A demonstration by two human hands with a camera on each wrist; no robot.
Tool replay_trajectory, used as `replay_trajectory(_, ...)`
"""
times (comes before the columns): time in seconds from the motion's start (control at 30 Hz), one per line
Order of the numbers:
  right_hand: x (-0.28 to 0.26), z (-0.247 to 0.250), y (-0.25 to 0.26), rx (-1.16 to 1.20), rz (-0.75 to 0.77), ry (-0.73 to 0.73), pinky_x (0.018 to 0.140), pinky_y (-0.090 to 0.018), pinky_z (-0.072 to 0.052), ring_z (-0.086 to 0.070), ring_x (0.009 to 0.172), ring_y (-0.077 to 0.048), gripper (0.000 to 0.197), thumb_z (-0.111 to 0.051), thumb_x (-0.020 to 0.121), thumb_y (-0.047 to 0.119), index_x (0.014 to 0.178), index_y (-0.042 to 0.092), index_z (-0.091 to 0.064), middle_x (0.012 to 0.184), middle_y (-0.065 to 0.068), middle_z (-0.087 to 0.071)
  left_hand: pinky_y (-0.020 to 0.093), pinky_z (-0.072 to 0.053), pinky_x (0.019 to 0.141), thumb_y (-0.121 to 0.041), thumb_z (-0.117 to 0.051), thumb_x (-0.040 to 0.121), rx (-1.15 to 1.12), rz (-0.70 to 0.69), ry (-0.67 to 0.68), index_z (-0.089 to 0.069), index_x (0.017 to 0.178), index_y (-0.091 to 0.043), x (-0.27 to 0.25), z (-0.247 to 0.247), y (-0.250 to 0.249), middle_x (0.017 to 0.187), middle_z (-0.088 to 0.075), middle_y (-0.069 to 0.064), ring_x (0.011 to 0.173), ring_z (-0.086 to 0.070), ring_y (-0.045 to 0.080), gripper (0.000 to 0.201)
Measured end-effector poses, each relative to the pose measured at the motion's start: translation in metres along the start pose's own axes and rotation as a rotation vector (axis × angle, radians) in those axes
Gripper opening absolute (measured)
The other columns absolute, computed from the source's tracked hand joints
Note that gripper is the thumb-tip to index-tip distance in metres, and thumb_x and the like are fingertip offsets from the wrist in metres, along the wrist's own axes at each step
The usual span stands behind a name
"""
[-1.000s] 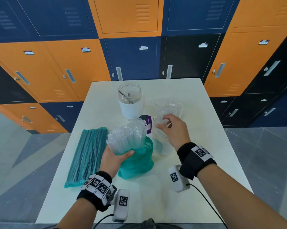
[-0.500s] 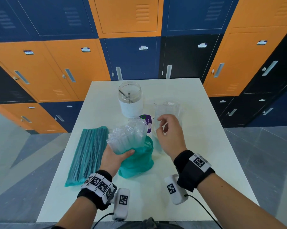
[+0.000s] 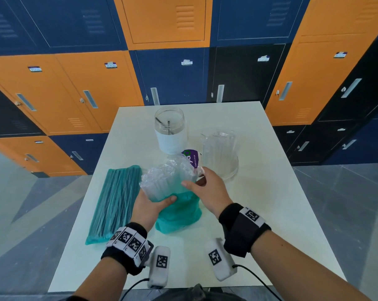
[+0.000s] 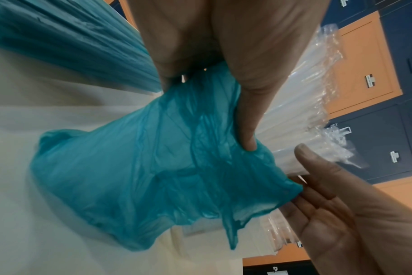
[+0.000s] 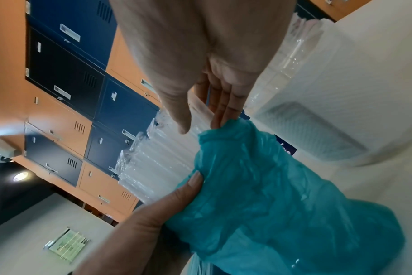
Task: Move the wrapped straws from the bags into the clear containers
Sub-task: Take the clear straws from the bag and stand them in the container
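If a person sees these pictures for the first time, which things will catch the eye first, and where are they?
First comes the bundle of wrapped straws standing out of a crumpled teal bag at the table's middle; the left hand grips it from below while the right hand reaches its straight fingers to it. Behind stand a clear container holding straws and a jar. A flat teal bag of straws lies to the left.

bare counter open to the right and near edge, jar and clear container block the far middle, flat straw bag fills the left
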State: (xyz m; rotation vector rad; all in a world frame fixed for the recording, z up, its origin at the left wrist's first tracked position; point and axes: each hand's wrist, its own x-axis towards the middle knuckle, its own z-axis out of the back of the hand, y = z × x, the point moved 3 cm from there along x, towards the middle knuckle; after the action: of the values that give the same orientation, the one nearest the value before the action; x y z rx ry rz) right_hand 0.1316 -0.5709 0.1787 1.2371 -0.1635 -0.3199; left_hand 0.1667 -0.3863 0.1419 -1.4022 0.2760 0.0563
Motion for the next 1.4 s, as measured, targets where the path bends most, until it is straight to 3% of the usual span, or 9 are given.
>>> replay_trajectory(0.17,-0.001,0.009,-0.002,0.010,0.011,-0.057,0.055,-0.013,-0.035,-0.040,0.055,-0.005,0.019,-0.076,0.081,0.025,0.085,0.011,-0.065,0.061,0.009,-0.045,0.043,-0.052,0.098,-0.019,-0.091,0.058,-0.008,-0.003,-0.005,-0.051,0.130,-0.016,0.000,0.002,-0.001,0.117,-0.068,0.002,0.107,-0.066,0.016,0.082)
replay_trajectory(0.33,-0.001,0.009,0.000,0.005,0.017,0.027,0.071,-0.014,-0.044,-0.054,0.077,-0.009,0.022,-0.066,0.090,0.026,0.111,0.027,-0.064,0.087,0.003,-0.062,0.047,-0.051,0.099,-0.019,-0.091,0.058,0.002,0.002,0.000,-0.050,0.131,-0.017,-0.001,0.002,0.000,0.119,-0.067,0.002,0.109,-0.064,0.019,0.083)
replay_trajectory(0.47,0.006,0.021,0.005,0.047,0.029,-0.096,0.079,-0.038,-0.053,-0.066,0.080,-0.020,0.019,-0.074,0.083,0.034,0.090,0.017,-0.074,0.088,-0.002,-0.074,0.044,-0.050,0.099,-0.011,-0.089,0.063,0.006,0.000,-0.018,-0.050,0.127,-0.019,0.000,0.003,0.000,0.118,-0.066,0.002,0.108,-0.063,0.019,0.076)
replay_trajectory(0.6,0.013,0.038,0.026,0.112,0.045,-0.119,0.084,-0.048,-0.055,-0.068,0.086,-0.027,0.021,-0.076,0.079,0.038,0.087,0.018,-0.074,0.090,-0.006,-0.075,0.035,-0.051,0.093,-0.008,-0.088,0.065,0.002,-0.004,-0.025,-0.050,0.127,-0.017,-0.001,0.003,-0.003,0.112,-0.066,-0.002,0.102,-0.064,0.012,0.074)
replay_trajectory(0.8,0.020,0.085,0.087,-0.020,0.268,-0.217,0.064,-0.029,-0.056,-0.065,0.070,-0.014,0.013,-0.051,0.098,0.034,0.096,0.024,-0.060,0.085,0.007,-0.071,0.018,-0.053,0.077,-0.003,-0.086,0.067,-0.011,0.002,-0.002,-0.052,0.125,-0.015,-0.003,0.001,-0.004,0.107,-0.067,-0.004,0.092,-0.064,0.001,0.068)
replay_trajectory(1.03,0.033,0.123,0.107,-0.168,0.357,-0.541,0.065,-0.031,-0.054,-0.062,0.070,-0.009,0.041,-0.038,0.099,0.050,0.112,0.015,-0.054,0.086,0.005,-0.068,0.009,-0.053,0.066,-0.001,-0.085,0.068,-0.025,-0.006,-0.004,-0.052,0.122,-0.017,0.000,-0.001,-0.005,0.103,-0.066,-0.008,0.088,-0.063,-0.004,0.065)
replay_trajectory(1.13,0.032,0.115,0.095,-0.307,0.329,-0.495,0.068,-0.021,-0.048,-0.059,0.071,0.001,0.038,-0.035,0.101,0.048,0.119,0.019,-0.050,0.087,0.012,-0.065,0.013,-0.055,0.070,-0.003,-0.086,0.067,-0.022,-0.006,-0.001,-0.052,0.123,-0.018,0.001,0.000,-0.004,0.107,-0.068,-0.005,0.095,-0.065,0.002,0.067)
replay_trajectory(1.2,0.034,0.106,0.082,-0.338,0.270,-0.414,0.070,-0.025,-0.046,-0.059,0.075,0.000,0.032,-0.035,0.101,0.047,0.113,0.020,-0.049,0.088,0.012,-0.064,0.013,-0.054,0.070,-0.005,-0.087,0.066,-0.012,-0.003,-0.002,-0.052,0.125,-0.018,0.001,0.001,-0.004,0.108,-0.068,-0.005,0.095,-0.065,0.001,0.069)
replay_trajectory(1.4,0.058,0.073,0.019,-0.336,0.124,-0.185,0.080,-0.041,-0.050,-0.056,0.078,-0.024,0.033,-0.058,0.094,0.039,0.090,0.007,-0.061,0.093,-0.008,-0.057,0.014,-0.051,0.075,-0.006,-0.087,0.066,0.003,-0.002,-0.009,-0.052,0.125,-0.018,0.002,0.000,-0.004,0.109,-0.067,-0.005,0.095,-0.063,0.000,0.070)
